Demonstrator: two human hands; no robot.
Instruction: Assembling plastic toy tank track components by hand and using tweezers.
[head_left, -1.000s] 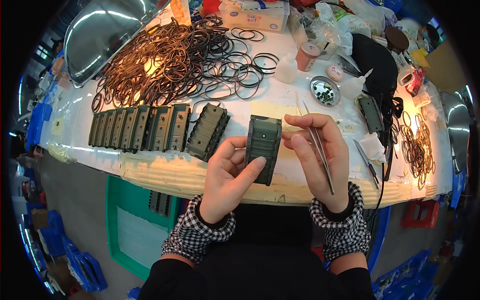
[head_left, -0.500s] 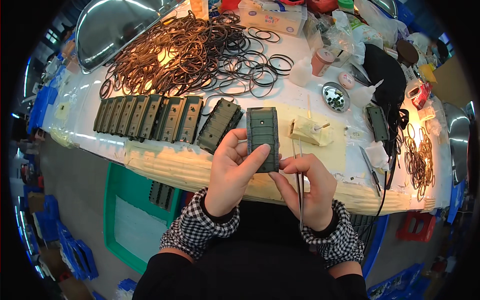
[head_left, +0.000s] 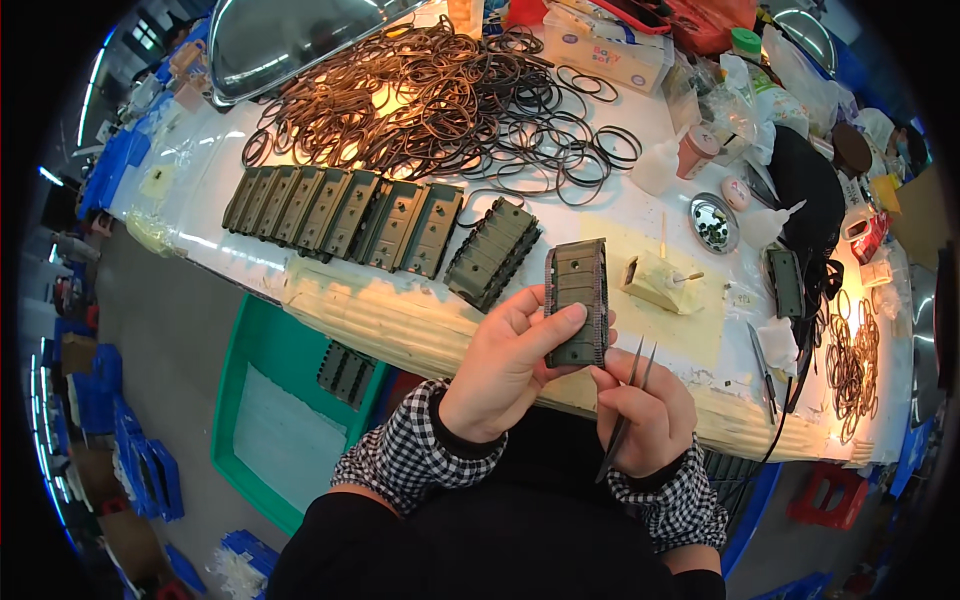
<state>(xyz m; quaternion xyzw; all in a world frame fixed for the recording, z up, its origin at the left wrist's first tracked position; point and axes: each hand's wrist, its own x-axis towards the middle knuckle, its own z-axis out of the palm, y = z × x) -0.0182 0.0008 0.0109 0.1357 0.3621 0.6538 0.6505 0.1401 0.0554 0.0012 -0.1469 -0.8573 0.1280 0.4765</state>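
My left hand (head_left: 502,362) is closed around a dark green ribbed plastic housing (head_left: 578,290), its thumb pressed on the face. The housing is held upright and slightly tilted above the table's front edge. Dark toothed strips run along its long sides. In my right hand (head_left: 648,415) a pair of metal tweezers (head_left: 632,400) is gripped, points up and apart. The right fingertips are close to the housing's lower right corner; whether they touch it I cannot tell. To the left, a similar green part (head_left: 492,254) lies tilted on the table.
A row of green housings (head_left: 340,218) lines the table's left. Behind it is a heap of brown and black rubber rings (head_left: 400,100). A yellow taped block (head_left: 660,285), small dish (head_left: 713,222) and knife-like tool (head_left: 763,372) lie right. A green bin (head_left: 225,420) stands below.
The housing has turned a little in my left hand, showing its right side strip more. My right hand has drawn slightly away from it, and the tweezers now lean to the right. The view has shifted.
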